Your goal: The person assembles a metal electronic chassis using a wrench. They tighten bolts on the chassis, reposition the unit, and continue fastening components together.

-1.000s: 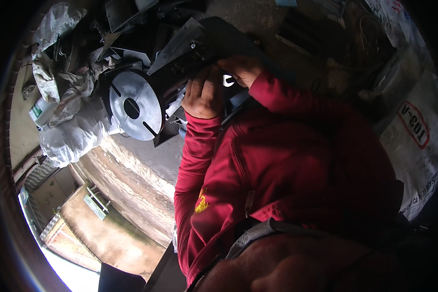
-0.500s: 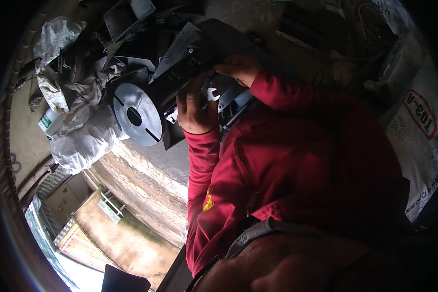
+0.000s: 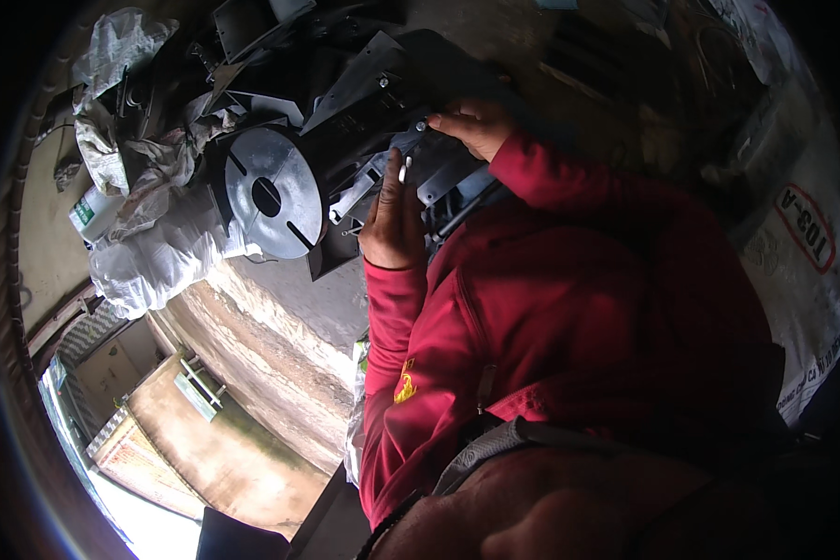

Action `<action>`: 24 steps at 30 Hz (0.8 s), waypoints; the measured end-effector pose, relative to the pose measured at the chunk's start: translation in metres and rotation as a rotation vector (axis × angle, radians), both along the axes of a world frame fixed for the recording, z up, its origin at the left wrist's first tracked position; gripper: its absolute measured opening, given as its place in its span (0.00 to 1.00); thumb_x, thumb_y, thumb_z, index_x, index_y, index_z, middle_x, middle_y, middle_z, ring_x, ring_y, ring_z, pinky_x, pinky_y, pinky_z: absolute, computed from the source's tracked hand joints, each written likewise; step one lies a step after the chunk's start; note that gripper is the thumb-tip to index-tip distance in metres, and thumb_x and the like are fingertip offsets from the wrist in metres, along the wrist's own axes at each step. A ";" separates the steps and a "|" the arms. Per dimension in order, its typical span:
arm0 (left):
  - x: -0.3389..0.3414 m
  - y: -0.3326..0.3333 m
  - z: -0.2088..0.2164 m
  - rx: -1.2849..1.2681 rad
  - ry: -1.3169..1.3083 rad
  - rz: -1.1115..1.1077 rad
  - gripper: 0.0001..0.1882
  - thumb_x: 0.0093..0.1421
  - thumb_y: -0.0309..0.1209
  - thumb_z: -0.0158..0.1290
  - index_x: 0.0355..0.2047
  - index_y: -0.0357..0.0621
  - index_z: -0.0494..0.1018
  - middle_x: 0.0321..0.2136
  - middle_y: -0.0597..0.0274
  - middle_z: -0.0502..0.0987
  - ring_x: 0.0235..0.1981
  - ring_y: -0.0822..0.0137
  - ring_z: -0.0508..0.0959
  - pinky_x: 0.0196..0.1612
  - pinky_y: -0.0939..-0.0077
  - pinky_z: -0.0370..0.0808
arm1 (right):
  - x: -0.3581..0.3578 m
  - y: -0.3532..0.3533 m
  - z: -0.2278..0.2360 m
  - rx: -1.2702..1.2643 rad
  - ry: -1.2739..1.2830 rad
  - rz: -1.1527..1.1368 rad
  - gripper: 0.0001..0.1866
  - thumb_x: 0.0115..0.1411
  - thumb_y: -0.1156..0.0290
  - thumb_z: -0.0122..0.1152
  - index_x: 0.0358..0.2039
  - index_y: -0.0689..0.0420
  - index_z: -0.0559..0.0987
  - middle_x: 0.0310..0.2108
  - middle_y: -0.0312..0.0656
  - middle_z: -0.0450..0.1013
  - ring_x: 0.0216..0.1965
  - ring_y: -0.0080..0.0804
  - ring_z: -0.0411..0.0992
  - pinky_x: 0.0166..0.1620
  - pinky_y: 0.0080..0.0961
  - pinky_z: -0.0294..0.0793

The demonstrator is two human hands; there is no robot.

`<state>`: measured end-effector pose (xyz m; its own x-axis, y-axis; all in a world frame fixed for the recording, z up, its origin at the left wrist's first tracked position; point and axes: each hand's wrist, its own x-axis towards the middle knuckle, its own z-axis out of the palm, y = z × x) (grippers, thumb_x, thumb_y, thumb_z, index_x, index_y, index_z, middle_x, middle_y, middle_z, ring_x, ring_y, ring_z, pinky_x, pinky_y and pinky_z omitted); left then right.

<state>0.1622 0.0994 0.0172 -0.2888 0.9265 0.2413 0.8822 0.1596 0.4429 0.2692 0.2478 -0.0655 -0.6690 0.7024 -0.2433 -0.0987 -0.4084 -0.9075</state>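
My left hand (image 3: pixel 394 229) is closed around an open-end wrench (image 3: pixel 405 169). Only the bright jaw end sticks out past the fingers, and its handle is hidden. Across from it, my right hand (image 3: pixel 479 130) brings its fingertips together at a small shiny bolt (image 3: pixel 421 126) on a dark metal assembly (image 3: pixel 350 131). Shadow covers much of that assembly, so how its parts join is hard to see. Left of my left hand, a round grey metal disc (image 3: pixel 294 191) with a centre hole and slots stands tilted at the end of the assembly.
Dark metal plates (image 3: pixel 359 79) lie heaped beyond my hands. Crumpled plastic bags (image 3: pixel 163 261) and a white bottle (image 3: pixel 93 213) are at the left. On the right hangs a large printed white sack (image 3: pixel 803 271). A rough ledge (image 3: pixel 280 327) runs along the lower left.
My right hand has drawn back slightly to the right, uncovering the bolt. My left hand has shifted right and turned, so the wrench jaws now show nearly edge-on.
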 end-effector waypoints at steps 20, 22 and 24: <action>0.003 0.038 -0.006 0.168 0.206 -0.070 0.38 0.48 0.14 0.49 0.61 0.54 0.67 0.13 0.63 0.68 0.11 0.68 0.68 0.19 0.72 0.68 | 0.003 -0.001 0.001 -0.122 0.027 -0.029 0.17 0.56 0.54 0.66 0.27 0.57 0.77 0.13 0.29 0.62 0.12 0.15 0.57 0.16 0.18 0.53; -0.004 0.043 -0.011 0.153 0.261 -0.137 0.37 0.48 0.13 0.48 0.61 0.52 0.67 0.13 0.63 0.69 0.12 0.67 0.70 0.22 0.71 0.71 | 0.004 0.002 0.000 -0.039 -0.007 -0.004 0.17 0.56 0.55 0.66 0.27 0.56 0.77 0.13 0.29 0.62 0.12 0.15 0.57 0.16 0.18 0.52; -0.005 0.040 -0.008 0.226 0.127 -0.114 0.37 0.49 0.14 0.49 0.61 0.54 0.67 0.12 0.64 0.67 0.11 0.66 0.69 0.23 0.70 0.71 | 0.001 0.000 -0.002 -0.023 -0.007 -0.008 0.16 0.57 0.55 0.65 0.27 0.56 0.77 0.13 0.29 0.62 0.12 0.15 0.56 0.15 0.18 0.51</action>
